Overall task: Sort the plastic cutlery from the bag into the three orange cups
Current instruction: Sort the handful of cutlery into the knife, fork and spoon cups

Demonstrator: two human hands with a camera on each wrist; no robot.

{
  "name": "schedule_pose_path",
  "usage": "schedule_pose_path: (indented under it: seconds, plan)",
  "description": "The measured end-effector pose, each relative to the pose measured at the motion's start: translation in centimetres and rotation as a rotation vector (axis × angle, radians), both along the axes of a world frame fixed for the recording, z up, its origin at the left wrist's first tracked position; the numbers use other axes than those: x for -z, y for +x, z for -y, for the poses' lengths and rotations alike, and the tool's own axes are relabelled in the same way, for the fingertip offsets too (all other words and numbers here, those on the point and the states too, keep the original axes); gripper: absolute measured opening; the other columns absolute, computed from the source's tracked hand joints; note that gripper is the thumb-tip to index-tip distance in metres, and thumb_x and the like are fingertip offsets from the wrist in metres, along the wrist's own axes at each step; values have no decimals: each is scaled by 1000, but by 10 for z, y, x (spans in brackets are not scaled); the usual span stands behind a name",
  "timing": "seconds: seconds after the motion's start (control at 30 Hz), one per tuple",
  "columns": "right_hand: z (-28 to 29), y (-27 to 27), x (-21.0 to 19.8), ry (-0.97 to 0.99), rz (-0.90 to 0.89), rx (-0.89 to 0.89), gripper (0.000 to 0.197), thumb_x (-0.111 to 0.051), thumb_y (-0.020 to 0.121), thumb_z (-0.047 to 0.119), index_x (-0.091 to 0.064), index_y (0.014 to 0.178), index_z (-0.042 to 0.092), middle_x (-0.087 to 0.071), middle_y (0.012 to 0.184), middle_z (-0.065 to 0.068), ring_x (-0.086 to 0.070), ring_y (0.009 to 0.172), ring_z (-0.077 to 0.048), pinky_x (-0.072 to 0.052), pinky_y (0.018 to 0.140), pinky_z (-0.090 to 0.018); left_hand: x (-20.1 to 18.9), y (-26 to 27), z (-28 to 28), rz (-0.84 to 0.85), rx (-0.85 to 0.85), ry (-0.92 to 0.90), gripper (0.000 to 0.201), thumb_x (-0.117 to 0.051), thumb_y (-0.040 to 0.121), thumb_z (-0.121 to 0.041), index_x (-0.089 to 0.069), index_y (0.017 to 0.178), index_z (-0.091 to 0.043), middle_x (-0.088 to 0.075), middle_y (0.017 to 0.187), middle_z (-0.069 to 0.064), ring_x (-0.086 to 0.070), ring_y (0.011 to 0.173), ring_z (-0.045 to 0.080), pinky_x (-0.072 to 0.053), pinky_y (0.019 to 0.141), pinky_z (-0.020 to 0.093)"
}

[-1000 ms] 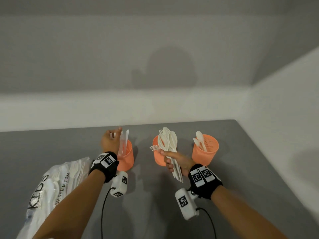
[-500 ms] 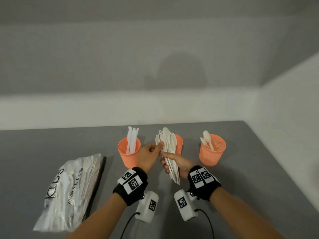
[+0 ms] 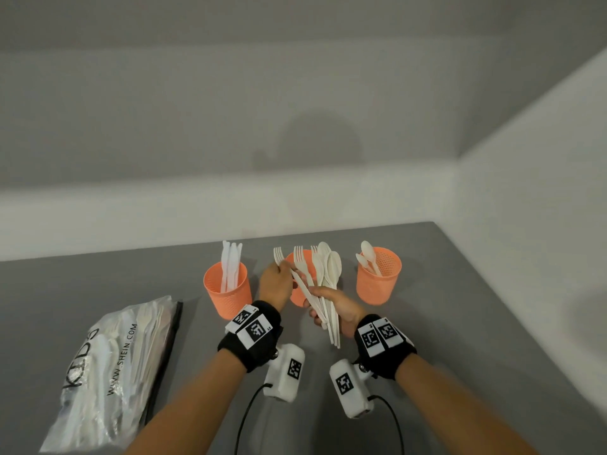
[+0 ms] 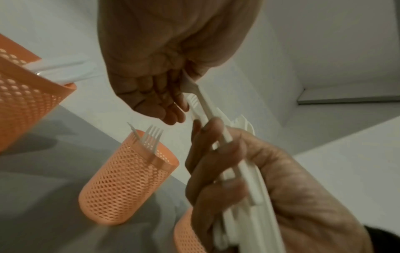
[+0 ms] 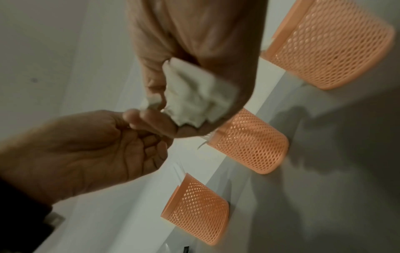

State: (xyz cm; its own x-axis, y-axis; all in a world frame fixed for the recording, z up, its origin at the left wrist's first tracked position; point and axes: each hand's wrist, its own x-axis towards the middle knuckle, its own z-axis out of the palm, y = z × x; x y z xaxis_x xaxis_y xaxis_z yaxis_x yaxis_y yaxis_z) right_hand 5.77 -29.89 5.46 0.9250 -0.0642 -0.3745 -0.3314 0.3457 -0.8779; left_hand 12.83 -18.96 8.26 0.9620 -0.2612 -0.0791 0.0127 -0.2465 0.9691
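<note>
Three orange mesh cups stand in a row. The left cup (image 3: 226, 290) holds knives, the middle cup (image 4: 121, 184) holds forks, and the right cup (image 3: 379, 280) holds spoons. My right hand (image 3: 331, 305) grips a bundle of white forks and spoons (image 3: 328, 274) upright in front of the middle cup. My left hand (image 3: 281, 274) pinches one fork (image 3: 279, 256) near its head, with the handle still running down into the bundle. In the left wrist view the pinched fork (image 4: 194, 89) slants between both hands. The middle cup is mostly hidden in the head view.
A clear plastic bag (image 3: 111, 372) with more white cutlery lies flat on the grey table (image 3: 443, 323) at the front left. White walls close off the back and the right side.
My left hand left the left cup, crossed right to the bundle and took hold of one fork, now fanned out to the left. The right hand kept the bundle nearly still.
</note>
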Motion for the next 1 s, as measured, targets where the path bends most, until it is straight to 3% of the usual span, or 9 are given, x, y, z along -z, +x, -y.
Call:
schedule_pose_path:
  seconds: [0.07, 0.17, 0.33, 0.43, 0.57, 0.63, 0.77, 0.9, 1.0]
  plan:
    - [2, -4, 0, -39, 9, 13, 19, -51, 93, 18, -60, 79, 8, -65, 54, 3, -54, 41, -6, -40, 38, -16, -3, -1, 2, -87, 0, -75, 35, -27, 99, -16, -56, 82, -8, -61, 70, 4, -58, 65, 17, -47, 61, 25]
    - [4, -8, -1, -58, 16, 9, 17, -52, 92, 18, -64, 84, 9, -67, 64, 0, -57, 45, -7, -42, 40, -17, -3, -7, 5, -141, 65, -98, 38, -31, 99, -21, -59, 75, -12, -64, 73, 7, -61, 70, 20, -51, 75, 34]
    - [7, -16, -6, -41, 28, -31, 16, -51, 93, 19, -64, 93, 11, -68, 76, -4, -61, 50, -9, -45, 43, -19, 1, -19, 13, -95, 178, -22, 26, -40, 97, -17, -62, 95, -4, -67, 96, 23, -65, 90, 37, -52, 89, 45]
    - [10, -21, -8, -15, 24, -63, 17, -50, 93, 19, -65, 96, 13, -72, 82, -4, -68, 63, -12, -52, 53, -20, -7, -18, 13, -80, 70, -109, 26, -36, 97, -12, -58, 85, -6, -66, 79, 13, -64, 71, 25, -54, 69, 32]
    - [16, -25, -6, 96, -7, 4, 17, -48, 93, 17, -60, 104, 13, -71, 80, -4, -67, 64, -12, -54, 55, -23, -18, -10, 10, -29, -127, -298, 21, -31, 101, -17, -50, 98, -7, -53, 62, 4, -54, 48, 12, -48, 45, 21]
    - [19, -26, -4, 90, -8, 41, 16, -48, 93, 18, -60, 104, 15, -65, 64, 1, -57, 49, -8, -48, 48, -20, -18, -7, 8, 46, -130, -267, 23, -39, 98, -20, -51, 105, -2, -44, 60, 1, -44, 47, 12, -39, 43, 22]
    - [19, -23, -3, 67, 21, 58, 16, -48, 94, 21, -59, 103, 15, -44, 46, 7, -36, 35, -5, -37, 39, -18, -17, -17, 9, 75, 41, -65, 9, -57, 90, -18, -57, 88, -9, -48, 61, -1, -42, 48, 11, -35, 41, 17]
    - [14, -19, -5, 15, 49, 88, 15, -46, 95, 15, -58, 103, 17, -44, 44, 6, -37, 34, -5, -35, 37, -17, -10, -36, 17, 17, 195, -30, 8, -63, 85, -11, -63, 77, -11, -54, 42, -11, -47, 34, -2, -32, 37, 5]
    - [12, -20, -6, -22, 50, 78, 21, -41, 96, 9, -59, 102, 17, -46, 46, 5, -39, 36, -5, -33, 38, -17, -7, -42, 20, 44, 209, 10, 20, -63, 85, -10, -59, 65, -14, -48, 30, -11, -44, 29, -2, -30, 35, 6]
